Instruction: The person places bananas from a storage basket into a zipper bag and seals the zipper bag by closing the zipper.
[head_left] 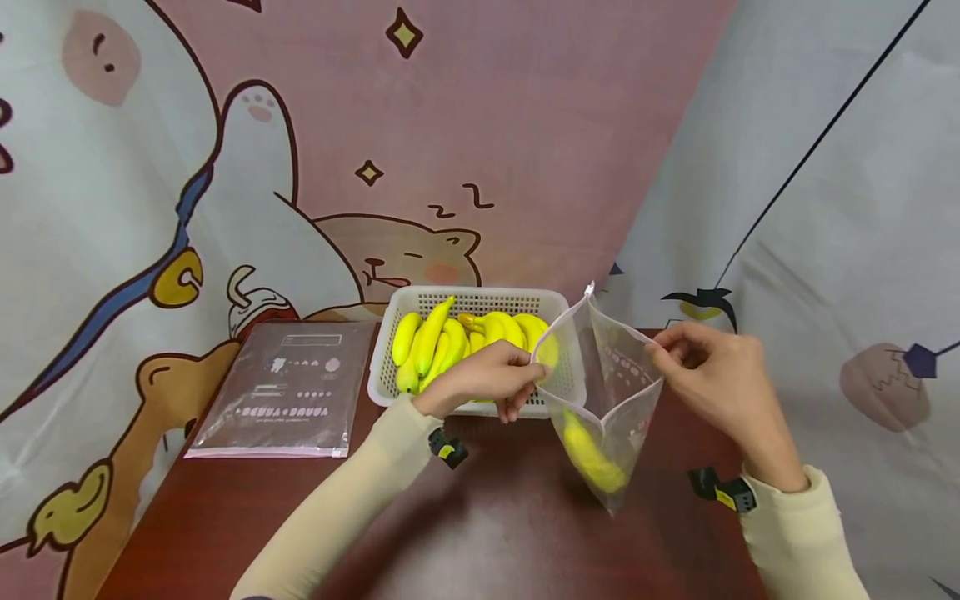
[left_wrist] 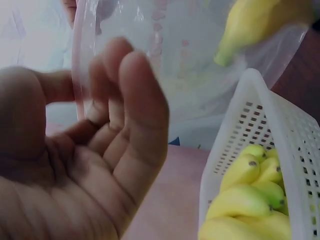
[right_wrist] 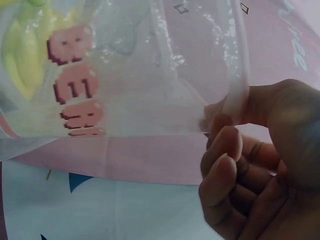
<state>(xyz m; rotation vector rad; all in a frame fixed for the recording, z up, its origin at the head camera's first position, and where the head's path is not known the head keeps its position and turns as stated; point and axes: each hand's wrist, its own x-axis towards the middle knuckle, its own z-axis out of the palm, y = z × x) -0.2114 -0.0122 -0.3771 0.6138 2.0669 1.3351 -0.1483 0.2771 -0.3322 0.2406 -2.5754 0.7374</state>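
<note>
Head view. Clear bag (head_left: 637, 421) right of centre, mouth spread wide, its lower corner pointing down the frame; cannot tell whether that corner meets the table (head_left: 480, 517). Inside, low in the bag, a yellow banana (head_left: 592, 454), slanting. Left hand (head_left: 498, 375), near centre, pinches the bag's left rim between thumb and finger. Right hand (head_left: 712, 367), right of centre, pinches the opposite rim the same way. White basket (head_left: 477, 292) at mid-frame, partly behind the left hand and the bag, holding a pile of bananas (head_left: 431, 337). Left of it, a flat printed bag (head_left: 288, 400) with a pink edge, lying on the table. Cartoon-print cloth (head_left: 562, 125) fills the upper frame.

Left wrist view. Left hand at left of frame, thumb against the bag's pink edge, other fingers bent; the pinch itself is partly hidden. Bag across the top, banana at upper right. Basket and its bananas at lower right.

Right wrist view. Right hand at right, thumb and index finger pinching the bag's edge, remaining fingers curled. Pink letters (right_wrist: 75, 85) run down the plastic at left. Yellow shapes show at upper left; cannot tell whether inside the bag or behind it.
</note>
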